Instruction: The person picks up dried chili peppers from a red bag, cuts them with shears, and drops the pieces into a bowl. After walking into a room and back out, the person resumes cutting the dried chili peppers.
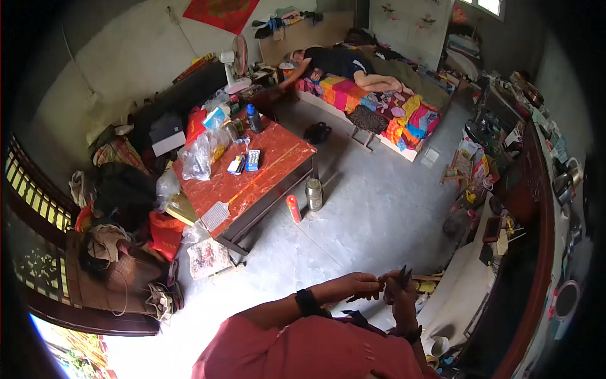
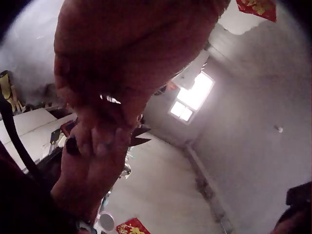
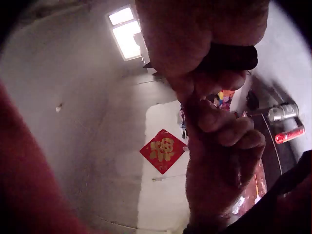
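Note:
My right hand (image 1: 401, 295) grips dark scissors (image 1: 404, 276), their two pointed blades standing up past the fingers in the head view. From the left wrist, the blades (image 2: 140, 140) stick out slightly apart beside the right hand (image 2: 97, 156). A dark handle loop (image 3: 234, 57) shows under the right hand (image 3: 195, 29) in the right wrist view. My left hand (image 1: 356, 287) comes in from the side with curled fingers, its fingertips meeting the right hand's. I cannot tell whether those left fingers (image 3: 234, 129) pinch something small. Both hands are in front of the red shirt.
A steel thermos (image 1: 314, 194) and a red can (image 1: 293, 208) stand on the floor ahead. Left of them is a red-topped table (image 1: 271, 142) with a fly swatter (image 1: 216, 216). A person (image 1: 341, 66) lies on the bed behind. Cluttered shelving lines the right side.

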`<state>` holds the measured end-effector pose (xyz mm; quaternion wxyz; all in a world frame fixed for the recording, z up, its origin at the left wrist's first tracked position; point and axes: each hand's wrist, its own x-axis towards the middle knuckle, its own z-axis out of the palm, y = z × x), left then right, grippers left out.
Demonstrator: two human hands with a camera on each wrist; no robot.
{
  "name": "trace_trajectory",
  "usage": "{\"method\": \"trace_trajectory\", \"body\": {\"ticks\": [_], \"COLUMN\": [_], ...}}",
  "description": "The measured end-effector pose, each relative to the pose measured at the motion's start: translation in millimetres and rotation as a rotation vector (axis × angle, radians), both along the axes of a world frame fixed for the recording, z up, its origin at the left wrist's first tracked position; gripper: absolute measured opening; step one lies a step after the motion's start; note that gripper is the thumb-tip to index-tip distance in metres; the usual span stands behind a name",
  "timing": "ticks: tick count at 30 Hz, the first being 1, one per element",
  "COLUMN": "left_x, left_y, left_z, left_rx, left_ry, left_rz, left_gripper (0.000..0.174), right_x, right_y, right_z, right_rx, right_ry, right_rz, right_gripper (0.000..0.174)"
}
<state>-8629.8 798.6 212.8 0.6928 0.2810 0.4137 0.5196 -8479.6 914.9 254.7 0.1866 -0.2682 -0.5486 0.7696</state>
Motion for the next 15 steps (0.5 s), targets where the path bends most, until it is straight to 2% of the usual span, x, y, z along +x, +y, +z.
{"method": "trace_trajectory", "body": {"ticks": [2,4,5,6,7,8,10,12,15], "left_x": [6.9,5.3,1.3,-3.3,-8.0,-14.3,-29.0,-52.5,-103.5], "left_y": [8.7,11.8,12.1,13.1,16.2,19.8,24.2,24.2,18.9], "left_z": [0.3,25.5,34.9,40.9,41.4,20.2,4.4,-0.2,-4.5], "left_rx": [0.004,-0.022,-0.043,-0.063,-0.083,-0.187,-0.138,-0.128,-0.235], "left_ry": [0.005,0.046,0.169,0.29,0.41,0.156,0.227,0.327,0.191], "left_rz": [0.005,-0.002,0.007,0.018,0.029,0.155,0.276,0.386,0.572], "left_gripper": [0.03,0.028,0.027,0.027,0.026,0.024,0.023,0.021,0.02], "right_x": [4.6,1.5,-2.0,-12.2,-21.8,-35.0,-69.2,-115.4,-202.6], "right_y": [14.4,28.3,36.5,41.3,48.9,57.5,66.7,78.6,104.7], "right_z": [-7.5,-14.4,-16.0,-8.6,-16.0,-26.7,-32.0,-32.7,-62.5], "right_rx": [-0.08,-0.015,0.018,0.156,0.151,0.217,0.256,0.236,0.378], "right_ry": [0.003,-0.028,-0.042,-0.07,-0.063,-0.078,-0.03,0.011,0.183], "right_rz": [0.045,0.103,0.132,0.175,0.218,0.272,0.345,0.525,0.781], "right_gripper": [0.008,0.008,0.008,0.009,0.011,0.011,0.009,0.011,0.016]}}
